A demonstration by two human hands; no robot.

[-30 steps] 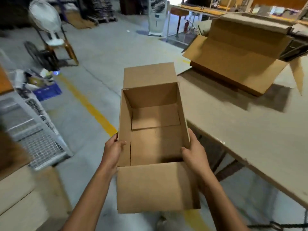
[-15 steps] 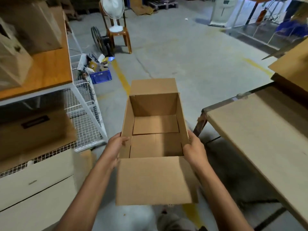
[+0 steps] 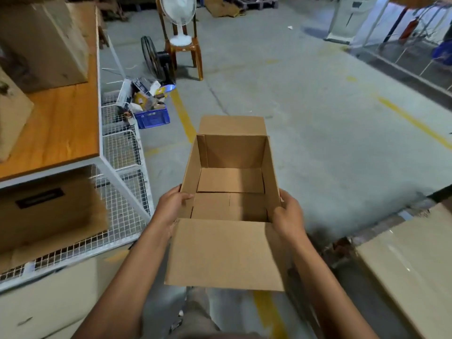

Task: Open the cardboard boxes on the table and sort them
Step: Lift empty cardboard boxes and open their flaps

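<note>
An open, empty cardboard box (image 3: 231, 182) is held in the air in front of me, over the concrete floor. Its near flap hangs down toward me and its far flap stands up. My left hand (image 3: 171, 206) grips the box's left wall, thumb over the rim. My right hand (image 3: 288, 216) grips the right wall the same way. The cardboard-covered work table (image 3: 411, 260) shows only as a corner at the lower right.
A wooden-topped shelf unit (image 3: 61, 128) with wire mesh stands at left, with cardboard boxes (image 3: 44, 45) on top and one box (image 3: 49, 209) underneath. A blue crate (image 3: 152, 117) of scraps, an orange chair (image 3: 183, 45) carrying a fan, and yellow floor lines lie ahead.
The view has swung left, away from the work table and the large open box on it, toward the shelf unit. Both hands have kept their hold on the open box throughout.
</note>
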